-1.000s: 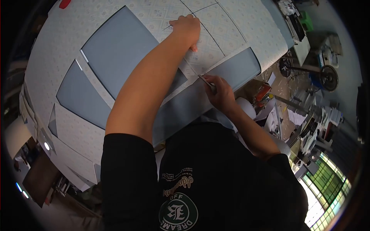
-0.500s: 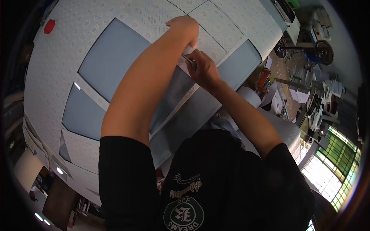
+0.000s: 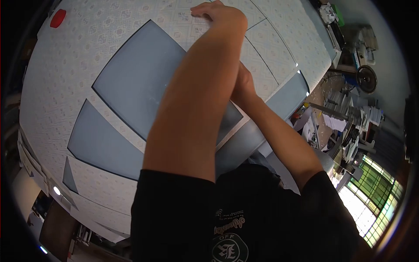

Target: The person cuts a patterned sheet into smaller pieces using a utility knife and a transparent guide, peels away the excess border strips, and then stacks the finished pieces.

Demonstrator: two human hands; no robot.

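My left hand reaches to the top of the view, over the pale patterned sheet. Its visible fingers are apart, and nothing shows in them. My right hand is just beyond my left forearm, which hides its fingers and anything in them. Beneath my left forearm lies a large blue-grey panel, partly covered by it. A narrower blue-grey panel extends to the right of my right hand. Thin dark lines cross the sheet near both hands.
Another blue-grey piece and a small sliver lie at the left. A red round object sits at the upper left. Beyond the table's right edge are stacked papers, a round dark object and a window.
My left hand has moved up, its forearm swinging right. My right hand has shifted right and down; the slim tool seen in it earlier is hidden now. The view has shifted too.
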